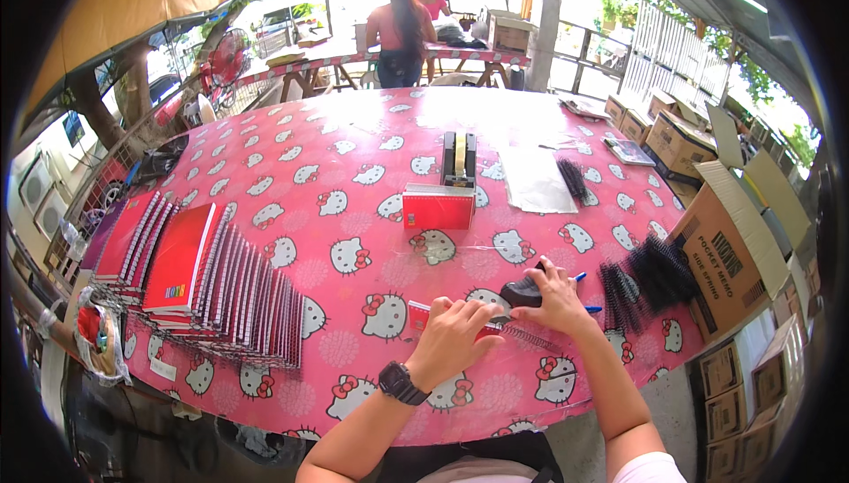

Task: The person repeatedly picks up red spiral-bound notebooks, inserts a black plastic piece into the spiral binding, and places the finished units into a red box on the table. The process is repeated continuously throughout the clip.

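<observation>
On a pink table [522, 402], stacked notebooks [181, 257] are filling the left; from afar I am watching the left hand [453, 328] covering a small red booklet [419, 313] at the near side, its grip unclear to me, while the right hand [559, 299] is grasping a black object [518, 294].

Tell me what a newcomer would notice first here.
Probably the bright pink table covering printed with white cat faces, spread across the middle. Next, the red spiral notebooks stacked at the left, and the heap of black coils beside an open carton at the right. Below centre, the left hand partly covers a small red item.
</observation>
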The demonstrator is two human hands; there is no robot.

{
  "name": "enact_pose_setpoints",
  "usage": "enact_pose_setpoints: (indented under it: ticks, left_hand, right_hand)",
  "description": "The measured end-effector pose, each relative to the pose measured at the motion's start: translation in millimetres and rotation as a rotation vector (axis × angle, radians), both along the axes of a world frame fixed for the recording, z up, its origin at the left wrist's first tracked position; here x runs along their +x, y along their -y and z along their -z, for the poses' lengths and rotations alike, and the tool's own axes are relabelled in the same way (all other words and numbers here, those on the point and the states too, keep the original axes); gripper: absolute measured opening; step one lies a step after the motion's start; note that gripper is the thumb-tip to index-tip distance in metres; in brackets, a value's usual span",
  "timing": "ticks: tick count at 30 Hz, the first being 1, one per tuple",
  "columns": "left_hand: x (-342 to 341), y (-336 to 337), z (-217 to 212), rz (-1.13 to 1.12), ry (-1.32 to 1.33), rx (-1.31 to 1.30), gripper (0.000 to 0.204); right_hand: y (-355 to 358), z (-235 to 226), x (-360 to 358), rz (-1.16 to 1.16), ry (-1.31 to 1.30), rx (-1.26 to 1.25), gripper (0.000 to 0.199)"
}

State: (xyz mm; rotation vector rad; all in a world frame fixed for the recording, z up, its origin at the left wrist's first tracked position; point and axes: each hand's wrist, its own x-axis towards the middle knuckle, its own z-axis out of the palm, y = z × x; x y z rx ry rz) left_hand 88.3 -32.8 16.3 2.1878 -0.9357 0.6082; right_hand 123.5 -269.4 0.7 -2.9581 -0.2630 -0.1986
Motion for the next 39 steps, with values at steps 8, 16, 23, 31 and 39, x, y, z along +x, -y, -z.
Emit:
enact_pose_setpoints:
  ticks: [8, 16, 23, 31, 39]
  left_hand:
    - [0, -2, 5, 0.004, 0.015, 0.063, 0.012]
    - [10, -19, -3, -0.011, -0.018, 0.133, 0.018]
    - [20, -33, 4, 0.048, -0.091, 0.139, 0.017]
    - [17, -30, 2, 0.017, -0.159, 0.07, 0.042]
    - [18, -31, 0, -0.042, -0.191, 0.049, 0.077]
  right_hand:
    - [-2, -1, 17, 0.047, -0.003, 0.128, 0.062]
    - [4, -14, -17, -0.447, -0.489, 1.218, 0.05]
    - [-11, -20, -26, -0.456, -0.613, 1.164, 0.039]
    - [-20, -14, -16, -0.332, -0.439, 0.943, 0.047]
    - [-27, -24, -10, -0.326, -0.35, 0.808, 0.048]
